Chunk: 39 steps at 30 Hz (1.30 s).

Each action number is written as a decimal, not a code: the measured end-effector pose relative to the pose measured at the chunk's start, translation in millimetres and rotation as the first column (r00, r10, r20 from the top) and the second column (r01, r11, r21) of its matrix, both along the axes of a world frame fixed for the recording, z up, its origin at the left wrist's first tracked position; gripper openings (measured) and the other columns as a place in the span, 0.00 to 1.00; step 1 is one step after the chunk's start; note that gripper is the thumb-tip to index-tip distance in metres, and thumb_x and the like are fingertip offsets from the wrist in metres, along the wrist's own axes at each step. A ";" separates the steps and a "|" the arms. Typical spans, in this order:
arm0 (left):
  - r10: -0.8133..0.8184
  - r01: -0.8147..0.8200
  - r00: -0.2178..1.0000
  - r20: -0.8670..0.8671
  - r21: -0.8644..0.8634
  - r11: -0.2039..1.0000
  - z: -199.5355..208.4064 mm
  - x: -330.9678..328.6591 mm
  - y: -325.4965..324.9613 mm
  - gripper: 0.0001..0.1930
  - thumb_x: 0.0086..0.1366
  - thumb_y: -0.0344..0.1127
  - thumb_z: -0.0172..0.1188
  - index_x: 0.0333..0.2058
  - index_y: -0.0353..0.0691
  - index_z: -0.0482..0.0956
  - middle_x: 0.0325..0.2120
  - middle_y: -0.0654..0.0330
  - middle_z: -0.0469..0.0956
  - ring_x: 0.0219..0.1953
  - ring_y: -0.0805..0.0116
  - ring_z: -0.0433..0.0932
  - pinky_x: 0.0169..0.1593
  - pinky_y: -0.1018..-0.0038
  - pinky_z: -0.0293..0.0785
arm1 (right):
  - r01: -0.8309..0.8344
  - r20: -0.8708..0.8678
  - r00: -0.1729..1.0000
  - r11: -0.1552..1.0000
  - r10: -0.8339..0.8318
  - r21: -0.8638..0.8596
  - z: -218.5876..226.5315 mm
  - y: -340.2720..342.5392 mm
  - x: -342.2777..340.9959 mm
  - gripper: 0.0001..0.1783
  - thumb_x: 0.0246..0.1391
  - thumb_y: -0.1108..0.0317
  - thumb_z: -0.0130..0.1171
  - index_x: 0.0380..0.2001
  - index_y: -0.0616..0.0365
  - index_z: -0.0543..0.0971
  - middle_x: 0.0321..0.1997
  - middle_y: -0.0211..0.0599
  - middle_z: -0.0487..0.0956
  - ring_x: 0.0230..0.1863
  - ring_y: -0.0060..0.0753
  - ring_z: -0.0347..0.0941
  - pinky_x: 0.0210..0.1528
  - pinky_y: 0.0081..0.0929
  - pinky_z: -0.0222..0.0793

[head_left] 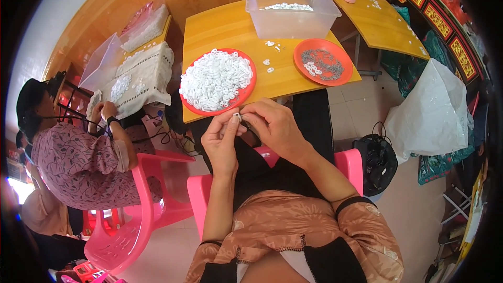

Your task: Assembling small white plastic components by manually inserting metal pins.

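My left hand (pixel 222 141) pinches a small white plastic piece (pixel 237 117) between thumb and forefinger, just off the table's near edge. Close against it, the fingertips of my right hand (pixel 273 128) are pressed together at the piece; whatever they hold is too small to make out. Just beyond my left hand, a red plate (pixel 253 81) is heaped with small white oval pieces (pixel 217 79) that have holes in them. Farther right, an orange-red plate (pixel 335 47) holds thin grey metal bits (pixel 329 64) and several white pieces (pixel 313 68).
On the yellow table (pixel 209 29) stands a clear plastic bin (pixel 291 23) with white pieces inside; a few lie loose nearby. At left, a person (pixel 84 162) works at a cloth-covered table (pixel 152 65). A white sack (pixel 435 110) and black bag (pixel 374 162) stand right.
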<state>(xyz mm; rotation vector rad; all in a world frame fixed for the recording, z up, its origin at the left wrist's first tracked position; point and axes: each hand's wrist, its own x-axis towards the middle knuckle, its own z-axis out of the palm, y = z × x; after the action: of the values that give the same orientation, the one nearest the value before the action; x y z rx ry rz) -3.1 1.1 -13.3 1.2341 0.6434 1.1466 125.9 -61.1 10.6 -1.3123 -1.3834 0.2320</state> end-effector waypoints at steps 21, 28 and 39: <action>-0.033 0.033 0.999 -0.005 -0.051 0.998 -3.9 -7.8 12.4 0.09 0.62 0.26 0.60 0.41 0.31 0.80 0.29 0.62 0.79 0.26 0.80 0.75 0.31 0.85 0.69 | -0.012 -0.085 0.996 0.985 -0.003 -0.175 -7.9 9.7 9.2 0.08 0.52 0.72 0.61 0.34 0.65 0.80 0.29 0.40 0.79 0.26 0.27 0.73 0.30 0.23 0.68; 0.047 -0.037 0.997 0.064 -0.142 0.989 -4.9 -14.8 26.5 0.10 0.62 0.28 0.60 0.42 0.32 0.80 0.29 0.63 0.80 0.26 0.79 0.74 0.32 0.84 0.68 | 0.281 0.271 0.941 0.916 -0.204 -0.287 -34.9 109.6 76.6 0.14 0.47 0.60 0.62 0.29 0.62 0.81 0.32 0.51 0.79 0.35 0.49 0.77 0.37 0.41 0.71; 0.045 -0.009 0.988 0.147 -0.238 0.971 -12.7 -17.2 32.3 0.11 0.62 0.30 0.61 0.42 0.32 0.80 0.30 0.61 0.80 0.26 0.79 0.74 0.31 0.83 0.67 | 0.270 0.344 0.930 0.879 -0.131 -0.394 -68.0 162.4 94.9 0.12 0.38 0.63 0.65 0.24 0.60 0.80 0.29 0.47 0.80 0.29 0.49 0.77 0.35 0.40 0.72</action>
<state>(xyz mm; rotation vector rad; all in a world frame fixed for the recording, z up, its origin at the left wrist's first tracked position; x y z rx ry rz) -20.3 33.4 -26.0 0.9281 0.6628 1.1387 220.8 101.3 -57.4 -1.9255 -1.4894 0.2058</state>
